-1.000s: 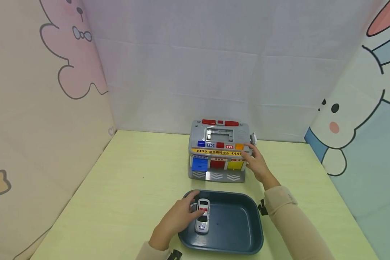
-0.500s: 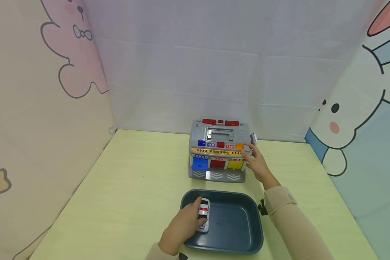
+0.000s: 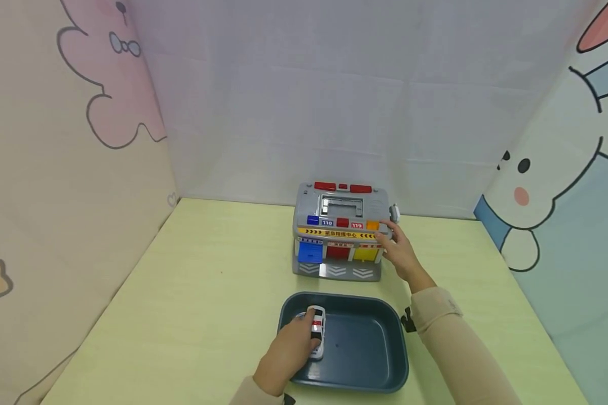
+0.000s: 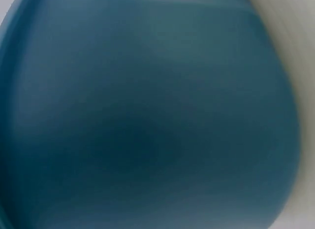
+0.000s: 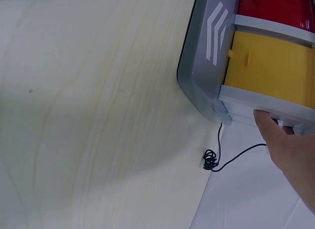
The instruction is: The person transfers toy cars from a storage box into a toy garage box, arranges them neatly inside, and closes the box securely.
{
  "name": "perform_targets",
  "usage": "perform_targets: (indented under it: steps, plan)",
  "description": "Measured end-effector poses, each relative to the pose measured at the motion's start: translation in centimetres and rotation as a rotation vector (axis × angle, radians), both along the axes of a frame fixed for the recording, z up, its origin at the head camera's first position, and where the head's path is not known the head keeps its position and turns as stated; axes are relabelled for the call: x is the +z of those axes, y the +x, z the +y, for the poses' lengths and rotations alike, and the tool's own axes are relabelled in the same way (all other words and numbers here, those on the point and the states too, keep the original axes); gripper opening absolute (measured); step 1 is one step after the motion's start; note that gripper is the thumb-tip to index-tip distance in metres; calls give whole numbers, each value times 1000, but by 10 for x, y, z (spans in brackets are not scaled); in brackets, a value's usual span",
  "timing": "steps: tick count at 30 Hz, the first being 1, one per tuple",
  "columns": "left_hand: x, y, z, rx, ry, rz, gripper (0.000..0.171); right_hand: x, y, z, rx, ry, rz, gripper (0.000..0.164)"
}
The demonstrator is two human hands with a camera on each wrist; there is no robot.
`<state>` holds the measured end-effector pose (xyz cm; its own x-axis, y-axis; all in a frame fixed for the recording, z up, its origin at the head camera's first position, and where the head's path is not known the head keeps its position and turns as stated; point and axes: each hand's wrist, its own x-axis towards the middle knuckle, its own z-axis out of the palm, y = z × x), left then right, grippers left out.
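In the head view my left hand [image 3: 290, 350] reaches into the dark blue tray [image 3: 360, 351]. Its thumb and fingers grip a white toy police car [image 3: 317, 323] with a red roof marking, which lies along the tray's left side. Farther back stands a grey toy garage [image 3: 336, 271] with blue, red and yellow doors. My right hand [image 3: 402, 259] rests on the garage's right front corner, near the orange button [image 3: 372, 225]. Seen from the right wrist, the thumb [image 5: 267, 125] touches the edge beside the yellow door [image 5: 275, 66]; the other fingers are mostly hidden. The left wrist view holds only blurred tray.
A pale yellow table [image 3: 208, 292] carries the tray and garage. Cloth walls with cartoon animals close in the back and sides. A coiled black cable [image 5: 210, 160] lies near the garage's right end. A white knob [image 3: 394, 213] sticks out on that side.
My left hand has moved right and down onto the toy police car, and its fingers have closed round it. The right hand stays on the garage. The head view has shifted slightly.
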<state>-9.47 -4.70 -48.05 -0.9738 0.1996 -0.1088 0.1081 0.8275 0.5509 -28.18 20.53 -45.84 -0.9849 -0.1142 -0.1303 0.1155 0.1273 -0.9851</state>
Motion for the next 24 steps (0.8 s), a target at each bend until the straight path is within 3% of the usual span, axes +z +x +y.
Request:
perform_targets:
  steps: [12,24]
  plan:
    - [-14,-2,7,52,12,61,50,-2,-4,1,8,-7,4,60]
    - [-14,-3,9,60,115,-42,56,1,-1,1,3,-9,-3,61]
